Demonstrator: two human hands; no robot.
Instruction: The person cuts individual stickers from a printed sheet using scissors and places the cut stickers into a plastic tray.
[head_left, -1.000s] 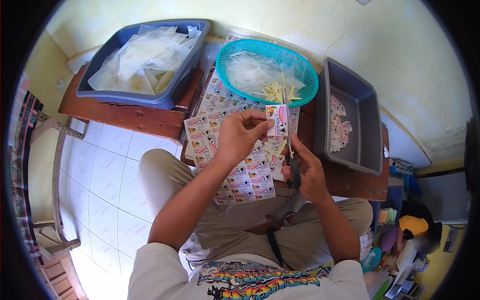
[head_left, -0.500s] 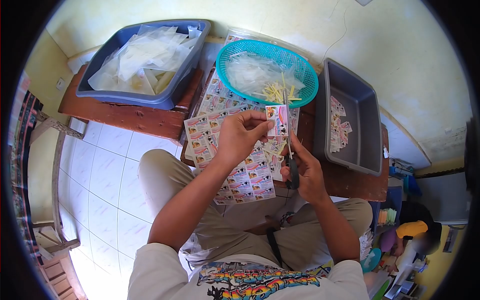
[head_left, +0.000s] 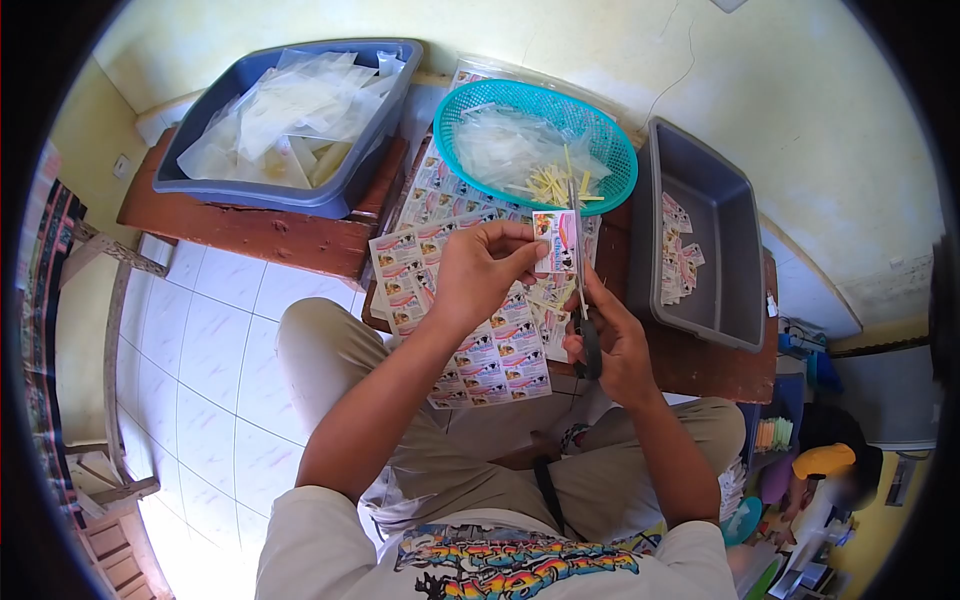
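Observation:
Between thumb and fingers my left hand (head_left: 487,272) pinches a small printed label (head_left: 553,240) by its left side. My right hand (head_left: 617,350) is closed round the black handles of the scissors (head_left: 587,343). Their blades point up and lie along the label's right edge. Below my hands are printed label sheets (head_left: 515,350), spread on the wooden bench. Just beyond the label stands a turquoise basket (head_left: 448,172) with clear plastic pieces (head_left: 510,145) and thin yellow strips (head_left: 550,186) in it.
A blue-grey tub (head_left: 270,200) of plastic sheets (head_left: 300,105) is at the upper left. On the right, a grey tub (head_left: 700,325) holds cut labels (head_left: 680,265). A person (head_left: 825,460) in yellow and black is at the lower right.
The scissors and my right hand have shifted slightly beside the label. My left hand has kept its pinch on the label. The person at the lower right has moved a little.

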